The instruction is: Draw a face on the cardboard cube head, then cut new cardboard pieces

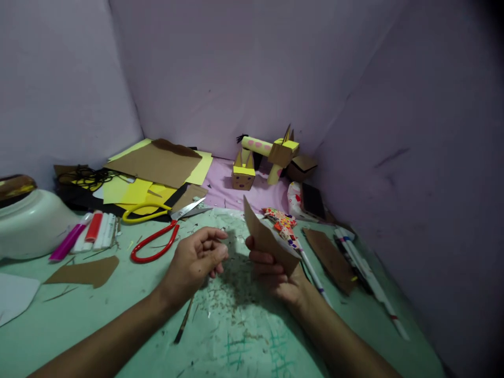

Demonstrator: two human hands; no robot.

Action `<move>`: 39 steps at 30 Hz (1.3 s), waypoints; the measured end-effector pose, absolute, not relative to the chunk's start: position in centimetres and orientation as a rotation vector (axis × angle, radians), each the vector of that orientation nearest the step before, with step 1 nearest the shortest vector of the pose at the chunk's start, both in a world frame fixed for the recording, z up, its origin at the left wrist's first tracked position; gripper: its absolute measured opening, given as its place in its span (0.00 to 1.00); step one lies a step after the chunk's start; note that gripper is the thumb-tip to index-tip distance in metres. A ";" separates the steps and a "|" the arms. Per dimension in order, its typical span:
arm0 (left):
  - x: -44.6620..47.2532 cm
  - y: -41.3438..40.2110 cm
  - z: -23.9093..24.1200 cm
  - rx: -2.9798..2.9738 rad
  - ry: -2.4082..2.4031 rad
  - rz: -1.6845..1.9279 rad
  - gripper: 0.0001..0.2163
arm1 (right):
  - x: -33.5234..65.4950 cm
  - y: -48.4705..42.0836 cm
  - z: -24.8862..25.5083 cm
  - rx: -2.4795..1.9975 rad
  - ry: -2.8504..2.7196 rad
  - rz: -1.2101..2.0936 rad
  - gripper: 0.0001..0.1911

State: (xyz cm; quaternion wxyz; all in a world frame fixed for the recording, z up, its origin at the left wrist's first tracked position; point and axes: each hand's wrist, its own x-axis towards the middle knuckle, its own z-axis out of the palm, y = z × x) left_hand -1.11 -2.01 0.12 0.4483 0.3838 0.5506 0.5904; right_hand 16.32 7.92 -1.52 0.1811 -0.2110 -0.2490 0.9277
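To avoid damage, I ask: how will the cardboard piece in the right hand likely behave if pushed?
The cardboard piece is probably fairly stiff: its free corner stands up above the right hand instead of drooping. It looks thin, so it is likely light, and may crease under strong pressure.

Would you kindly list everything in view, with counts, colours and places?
cardboard piece: one, brown, right hand
scissors: one, red and yellow, left
box-headed figures: apparently two, brown and yellow, back
small box: one, brown, back right
cloth: one, pink, beneath figures
cardboard sheet: one, brown, back left
paper sheets: several, yellow, back left
cord tangle: one, black, back left
container: one, white, left
markers: several; white, red, purple; left
loose sheet: one, white, left
cardboard scraps: several, brown, both sides
brush: one, dark, front
patterned scrap: at least one, multicoloured, right
flat slab: one, black, right
pens: several, white and dark, right
table: one, green, underneath
walls: three, lilac, around
left hand: one, centre
right hand: one, centre-right
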 end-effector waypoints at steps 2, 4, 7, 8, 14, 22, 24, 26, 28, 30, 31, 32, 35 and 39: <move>-1.1 -2.0 -0.3 0.973 1.382 1.474 0.14 | 16.4 7.6 -1.3 -0.587 -0.675 2.609 0.12; -1.0 -1.9 -0.8 1.004 1.398 1.487 0.12 | 16.4 7.3 -1.1 -0.566 -0.646 2.585 0.14; -0.9 -2.0 -1.1 1.051 1.416 1.477 0.11 | 16.4 7.0 -1.1 -0.531 -0.608 2.598 0.16; -0.8 -2.0 -1.1 1.062 1.421 1.473 0.10 | 16.4 7.0 -1.1 -0.517 -0.586 2.615 0.16; -0.7 -2.0 -0.6 1.046 1.446 1.466 0.10 | 16.5 7.0 -1.3 -0.455 -0.470 2.658 0.17; -0.8 -2.1 0.4 1.017 1.481 1.383 0.15 | 16.3 7.0 -0.9 -0.421 -0.490 2.659 0.17; -0.9 -2.0 0.3 1.024 1.478 1.377 0.15 | 16.3 7.1 -0.9 -0.438 -0.507 2.647 0.17; -0.9 -1.9 0.2 1.026 1.477 1.372 0.15 | 16.2 7.1 -0.9 -0.471 -0.552 2.632 0.17; -0.9 -1.8 0.1 1.021 1.478 1.367 0.15 | 16.2 7.2 -1.0 -0.515 -0.615 2.611 0.15; -0.9 -1.9 0.1 1.024 1.478 1.363 0.15 | 16.1 7.2 -0.9 -0.538 -0.664 2.588 0.14; -0.9 -1.9 0.1 1.031 1.476 1.361 0.15 | 16.1 7.2 -0.9 -0.539 -0.681 2.579 0.13; -0.9 -2.0 0.1 1.038 1.473 1.356 0.15 | 16.2 7.2 -0.9 -0.538 -0.693 2.573 0.13; -1.0 -2.0 0.0 1.020 1.482 1.367 0.15 | 16.4 7.4 -0.9 -0.510 -0.714 2.591 0.14; -1.4 -1.7 -0.6 0.923 1.475 1.536 0.21 | 16.7 7.5 -1.4 -0.515 -0.834 2.771 0.15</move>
